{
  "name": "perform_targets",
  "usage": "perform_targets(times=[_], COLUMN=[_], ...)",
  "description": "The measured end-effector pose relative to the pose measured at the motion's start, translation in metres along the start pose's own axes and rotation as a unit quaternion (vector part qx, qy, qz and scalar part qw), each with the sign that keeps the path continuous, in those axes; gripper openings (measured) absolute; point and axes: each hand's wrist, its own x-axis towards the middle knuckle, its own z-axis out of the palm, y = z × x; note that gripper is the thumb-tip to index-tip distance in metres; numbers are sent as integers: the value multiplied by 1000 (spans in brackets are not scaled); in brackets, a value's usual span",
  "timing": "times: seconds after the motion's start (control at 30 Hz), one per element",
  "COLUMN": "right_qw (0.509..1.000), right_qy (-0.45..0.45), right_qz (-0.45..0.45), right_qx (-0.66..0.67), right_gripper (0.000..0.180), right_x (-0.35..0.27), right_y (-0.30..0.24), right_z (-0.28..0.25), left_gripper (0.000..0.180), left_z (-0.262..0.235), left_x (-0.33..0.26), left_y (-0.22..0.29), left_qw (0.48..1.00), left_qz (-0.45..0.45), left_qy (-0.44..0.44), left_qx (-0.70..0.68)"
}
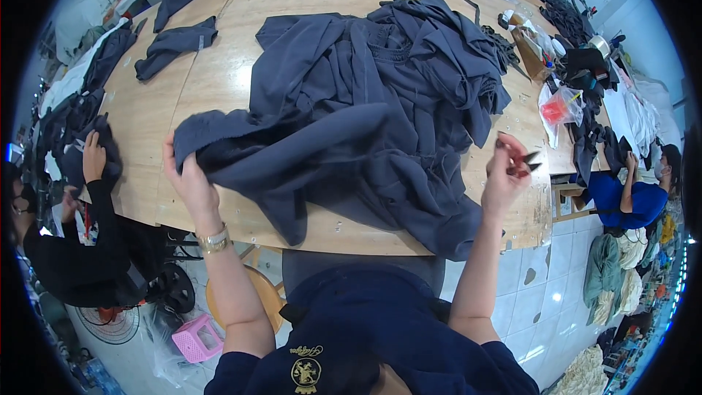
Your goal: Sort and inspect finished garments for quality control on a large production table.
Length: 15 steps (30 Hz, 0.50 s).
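Left hand: thumb and fingers pinching one end of a dark garment, above the surface, toward the near edge of the table. Held end raised; folds of the garment run rightward from the fingers into the space between both hands.

Right hand: curled around small red-handled scissors, blades parted and pointing right, away from the cloth. Position: near the table's near right corner, beside the garment's right side, apparently apart from it.

Main heap of dark cloth lies beyond both hands, toward the far edge; boundary between it and the held garment cannot be told. Lower right folds reach the near edge. A smaller dark piece lies by the left edge, well apart from the left hand.
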Motion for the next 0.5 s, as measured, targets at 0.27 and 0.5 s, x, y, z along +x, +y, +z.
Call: perform_targets(times=[0.27, 0.5], right_qw=[973, 935], right_qy=[-180, -334], right_qz=[137, 114], right_qx=[40, 19], right_gripper=[23, 47], right_x=[-54, -86], right_y=[26, 30], right_z=[55, 180], left_gripper=[70, 72], left_z=[-59, -36], left_x=[-59, -46], left_y=[-29, -26], left_qw=[754, 721], left_qz=[-81, 72], left_qy=[-144, -213], left_qx=[635, 655])
